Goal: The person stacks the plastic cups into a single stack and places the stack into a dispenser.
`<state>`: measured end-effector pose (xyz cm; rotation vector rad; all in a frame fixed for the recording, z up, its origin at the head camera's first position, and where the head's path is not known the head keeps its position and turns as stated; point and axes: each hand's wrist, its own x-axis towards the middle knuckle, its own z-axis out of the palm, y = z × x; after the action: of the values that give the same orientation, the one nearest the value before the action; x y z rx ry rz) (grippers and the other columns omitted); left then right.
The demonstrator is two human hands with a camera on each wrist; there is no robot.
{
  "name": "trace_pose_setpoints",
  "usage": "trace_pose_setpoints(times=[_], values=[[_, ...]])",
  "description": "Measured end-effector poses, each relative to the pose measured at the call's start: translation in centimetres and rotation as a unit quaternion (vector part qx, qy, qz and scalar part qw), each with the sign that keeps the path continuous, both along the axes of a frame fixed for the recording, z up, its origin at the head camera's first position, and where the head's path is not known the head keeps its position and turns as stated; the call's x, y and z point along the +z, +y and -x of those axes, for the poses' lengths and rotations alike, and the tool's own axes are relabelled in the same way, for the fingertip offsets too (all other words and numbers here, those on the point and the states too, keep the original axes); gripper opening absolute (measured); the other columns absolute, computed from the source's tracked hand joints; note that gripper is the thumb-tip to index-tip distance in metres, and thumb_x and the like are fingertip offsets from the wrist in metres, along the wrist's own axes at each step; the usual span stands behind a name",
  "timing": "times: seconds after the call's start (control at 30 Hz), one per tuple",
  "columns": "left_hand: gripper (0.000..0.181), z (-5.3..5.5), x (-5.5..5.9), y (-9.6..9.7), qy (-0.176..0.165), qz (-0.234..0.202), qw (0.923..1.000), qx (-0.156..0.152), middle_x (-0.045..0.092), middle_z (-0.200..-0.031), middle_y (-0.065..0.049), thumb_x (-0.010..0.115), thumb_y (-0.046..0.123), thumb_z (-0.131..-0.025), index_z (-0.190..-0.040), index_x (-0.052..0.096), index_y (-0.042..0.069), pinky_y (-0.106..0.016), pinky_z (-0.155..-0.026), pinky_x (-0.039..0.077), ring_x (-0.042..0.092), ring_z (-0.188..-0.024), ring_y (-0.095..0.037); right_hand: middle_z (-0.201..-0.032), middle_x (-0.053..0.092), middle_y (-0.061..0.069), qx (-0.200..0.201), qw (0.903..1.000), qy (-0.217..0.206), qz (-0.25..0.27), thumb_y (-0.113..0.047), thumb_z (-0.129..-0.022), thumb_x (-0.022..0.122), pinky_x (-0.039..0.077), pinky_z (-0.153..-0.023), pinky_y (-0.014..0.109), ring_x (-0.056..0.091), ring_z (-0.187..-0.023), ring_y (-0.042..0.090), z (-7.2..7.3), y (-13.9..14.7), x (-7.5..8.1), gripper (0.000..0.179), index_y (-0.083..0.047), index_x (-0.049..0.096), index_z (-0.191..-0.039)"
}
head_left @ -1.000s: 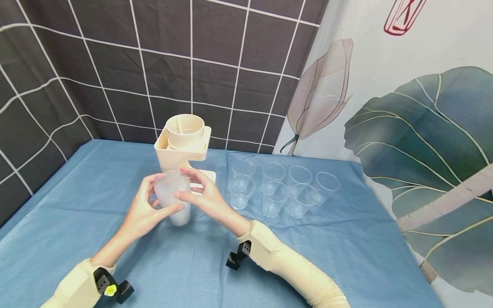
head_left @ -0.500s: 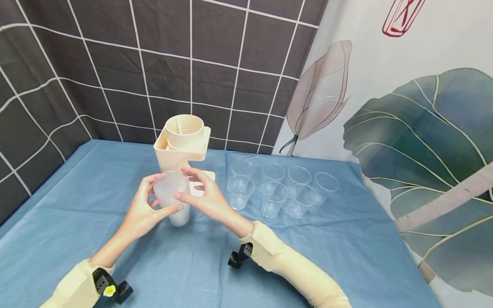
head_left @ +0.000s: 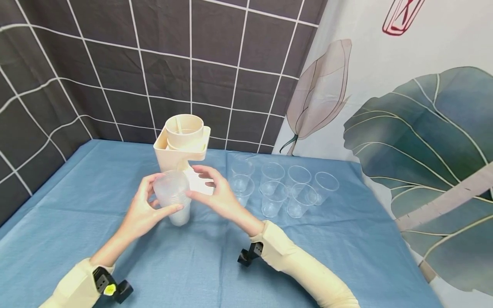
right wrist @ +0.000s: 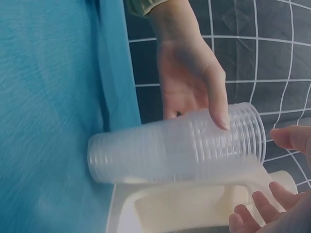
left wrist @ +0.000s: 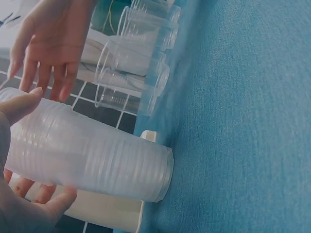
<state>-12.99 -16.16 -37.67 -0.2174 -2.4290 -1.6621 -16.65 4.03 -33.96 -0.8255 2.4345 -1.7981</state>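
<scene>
A tall stack of clear plastic cups (head_left: pixel 171 189) stands upright on the blue cloth, its base on the cloth in the left wrist view. My left hand (head_left: pixel 141 209) grips the stack near the top, thumb on the near side and fingers behind it. My right hand (head_left: pixel 217 194) is just right of the stack, fingers spread and loosely bent around nothing. In the right wrist view its thumb (right wrist: pixel 291 137) is right by the rim of the top cup. Behind the stack is a cream plastic stand (head_left: pixel 163 158) with a round cup-shaped top (head_left: pixel 185 130).
Several single clear cups (head_left: pixel 271 199) stand in two loose rows to the right on the blue cloth (head_left: pixel 215 265). A dark grid-patterned curtain (head_left: pixel 161 72) hangs behind, with a leaf-printed white one (head_left: pixel 423 128) at the right.
My right hand has moved off the stack's rim, to the right and slightly up, its fingers loosening. The left hand and the stack have stayed in place.
</scene>
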Motion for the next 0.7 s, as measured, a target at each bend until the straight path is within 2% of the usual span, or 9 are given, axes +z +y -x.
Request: trace_pose_setpoints(times=[0.43,0.7], values=[[0.086,0.1,0.1,-0.1,0.004,-0.003,1.0000,-0.001,0.042,-0.139,-0.020,0.082,0.011,-0.075,-0.140,0.026,0.002,-0.067,-0.101,0.036,0.044,-0.126,-0.038,-0.137,0.053,0.012,-0.024,0.9996,0.010,-0.005,-0.010,-0.083,0.072,0.043,-0.102,0.048,0.051,-0.122,0.027,-0.1,3.0,0.4,0.055,-0.006,0.051,-0.134],[0.085,0.2,-0.1,0.0,0.007,-0.006,1.0000,0.003,0.043,-0.139,-0.019,0.082,0.010,-0.074,-0.140,0.028,0.004,-0.066,-0.100,0.037,0.044,-0.125,-0.036,-0.135,0.055,0.011,-0.051,0.9975,0.046,-0.015,-0.008,-0.082,0.074,0.045,-0.097,0.049,0.052,-0.121,0.032,-0.4,5.1,0.0,0.055,-0.006,0.053,-0.132]])
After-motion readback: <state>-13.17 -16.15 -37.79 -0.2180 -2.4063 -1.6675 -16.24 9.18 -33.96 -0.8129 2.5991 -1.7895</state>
